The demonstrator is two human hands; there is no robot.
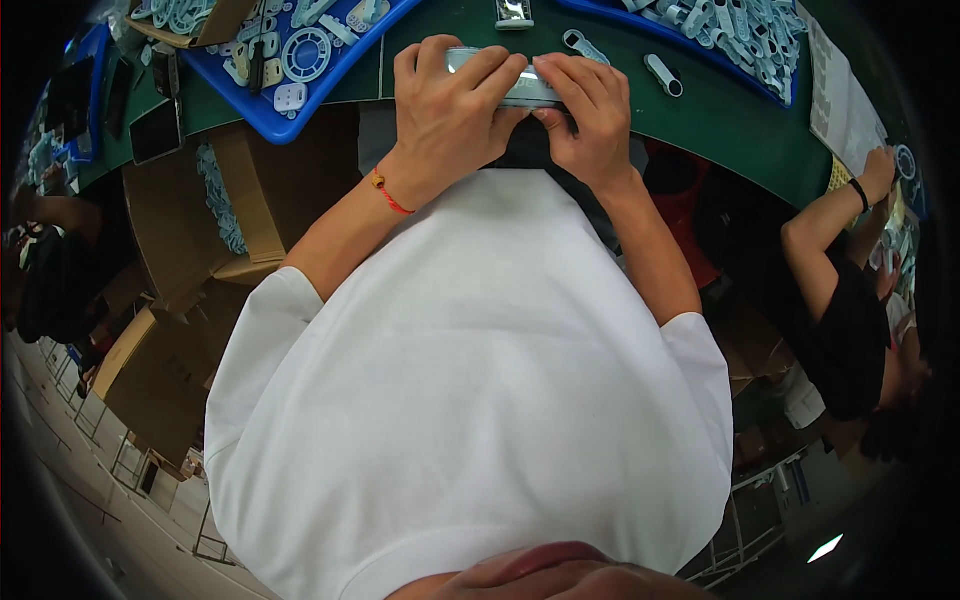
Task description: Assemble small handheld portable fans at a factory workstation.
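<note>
the left hand point(450, 115) and the right hand point(590, 115) meet at the near edge of the green surface point(720, 125), and together they hold one long, flat, pale grey plastic part point(525, 88). this part lies crosswise, just above the edge of the surface, directly in front of the person's white t-shirt point(470, 400). the fingers point(480, 70) of the left hand are curled over the top of the part and close around its left half. the fingers of the right hand are bent down on its right half, and the thumb presses at the near side of the part. both hands touch each other in the middle of the part. on the left wrist there is a thin red string bracelet point(388, 195).

beyond the part, at the far side of it, a small metal-coloured block point(514, 12) stands on the surface. to the right of the part two small pale grey pieces lie on the green: a flat one with a ring end point(585, 45) and a short tube-like one point(663, 75). further right of the part a blue tray point(690, 50) holds many light blue-grey plastic parts. to the left of the part another blue tray point(300, 110) holds similar parts, also a round one like a wheel point(306, 53). below this tray, left of the part and under the surface level, brown cardboard boxes point(200, 230) stand. far right of the part another person's arm point(830, 215) in a black sleeve reaches to the surface edge.
</note>
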